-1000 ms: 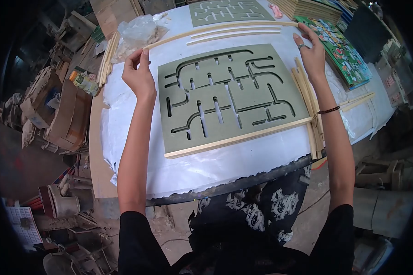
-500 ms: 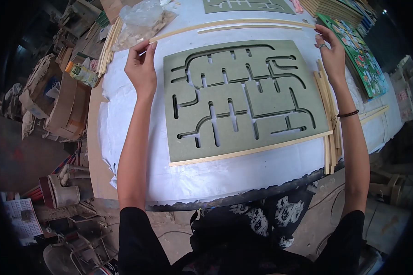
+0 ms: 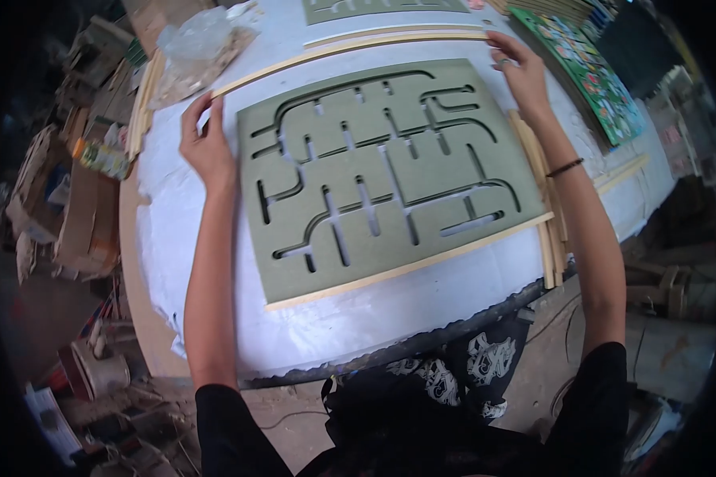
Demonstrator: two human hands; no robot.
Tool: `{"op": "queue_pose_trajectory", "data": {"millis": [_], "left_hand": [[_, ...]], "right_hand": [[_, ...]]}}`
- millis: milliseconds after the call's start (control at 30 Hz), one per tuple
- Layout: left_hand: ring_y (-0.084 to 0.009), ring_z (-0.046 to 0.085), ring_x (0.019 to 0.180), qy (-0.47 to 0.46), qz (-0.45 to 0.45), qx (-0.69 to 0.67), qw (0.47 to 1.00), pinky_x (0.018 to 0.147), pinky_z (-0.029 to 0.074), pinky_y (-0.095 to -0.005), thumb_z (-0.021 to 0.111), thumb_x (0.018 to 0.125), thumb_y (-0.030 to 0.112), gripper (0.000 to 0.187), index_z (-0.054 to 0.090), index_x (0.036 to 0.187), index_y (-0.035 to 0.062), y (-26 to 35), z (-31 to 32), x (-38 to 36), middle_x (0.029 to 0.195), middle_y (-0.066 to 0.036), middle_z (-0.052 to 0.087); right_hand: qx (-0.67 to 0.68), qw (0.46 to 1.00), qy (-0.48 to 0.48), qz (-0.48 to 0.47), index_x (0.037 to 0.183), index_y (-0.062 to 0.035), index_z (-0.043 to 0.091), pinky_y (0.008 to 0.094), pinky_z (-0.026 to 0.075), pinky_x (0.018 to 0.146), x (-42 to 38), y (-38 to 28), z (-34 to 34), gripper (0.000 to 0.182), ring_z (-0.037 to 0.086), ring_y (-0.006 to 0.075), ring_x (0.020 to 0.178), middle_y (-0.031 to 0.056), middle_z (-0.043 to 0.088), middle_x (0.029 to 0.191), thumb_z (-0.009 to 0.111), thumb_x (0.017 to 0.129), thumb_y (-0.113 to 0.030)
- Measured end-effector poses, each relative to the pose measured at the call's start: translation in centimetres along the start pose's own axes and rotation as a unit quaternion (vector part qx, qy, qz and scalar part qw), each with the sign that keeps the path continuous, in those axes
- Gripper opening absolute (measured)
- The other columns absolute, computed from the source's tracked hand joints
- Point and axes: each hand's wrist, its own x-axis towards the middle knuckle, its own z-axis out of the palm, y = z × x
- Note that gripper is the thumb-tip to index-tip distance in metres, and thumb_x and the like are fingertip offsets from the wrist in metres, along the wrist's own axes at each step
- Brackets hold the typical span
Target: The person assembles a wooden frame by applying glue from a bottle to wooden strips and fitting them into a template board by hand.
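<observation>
A long thin wooden strip (image 3: 350,49) spans the space above the top edge of a grey-green board (image 3: 358,238) cut with curved and straight slots. My left hand (image 3: 208,143) pinches the strip's left end between thumb and fingers. The strip's right end is in the fingers of my right hand (image 3: 519,71). Along the board's bottom edge lies another wooden strip (image 3: 410,262). A shorter pale strip (image 3: 390,30) rests just beyond the held one. Several loose strips (image 3: 550,238) lie under and beside my right forearm.
A second slotted board (image 3: 382,6) is at the top. A plastic bag (image 3: 199,48), a bottle (image 3: 102,159) and more strips (image 3: 143,103) are on the left. A colourful printed panel (image 3: 585,75) is at the right. White sheeting (image 3: 334,342) covers the table.
The whole view has shifted, with the table and board now further left and slightly turned. The held strip is closer to the board's top edge, and both hands still grip its ends.
</observation>
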Motion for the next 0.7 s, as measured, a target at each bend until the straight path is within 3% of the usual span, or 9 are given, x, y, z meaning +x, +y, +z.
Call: {"op": "queue_pose_trajectory", "data": {"millis": [233,533,700], "left_hand": [[-0.0152,0.062,0.099,-0.028,-0.052,0.005,0.998,0.085,0.05,-0.0299,0.067,0.093,0.019,0.025,0.07,0.112,0.0018,-0.4,0.1,-0.4,0.105,-0.007,0.067],[-0.01,0.056,0.085,-0.075,-0.022,0.042,0.996,0.076,0.048,-0.0246,0.062,0.097,0.02,0.026,0.071,0.115,0.0043,-1.5,-0.2,-0.5,0.096,-0.004,0.063],[-0.0096,0.054,0.085,-0.103,-0.04,0.02,0.994,0.075,0.047,-0.0242,0.059,0.099,0.022,0.028,0.07,0.119,0.0063,-1.7,-0.3,-0.7,0.097,-0.004,0.061]], "right_hand": [[0.092,0.989,-0.025,0.116,0.129,-0.0071,0.062,0.0304,0.049,0.094,-0.6,-1.5,0.3,0.035,0.059,0.0151,0.112,0.0052,0.063,0.124,0.057,0.094,-0.007],[0.136,0.969,-0.06,0.199,0.134,-0.0066,0.058,0.0364,0.043,0.102,-0.8,-1.9,0.9,0.055,0.049,0.0186,0.125,0.0095,0.055,0.135,0.034,0.086,0.003],[0.151,0.964,-0.047,0.214,0.133,-0.0035,0.057,0.035,0.04,0.105,-1.1,-1.5,1.0,0.053,0.05,0.019,0.125,0.0107,0.056,0.133,0.034,0.085,0.003]]}}
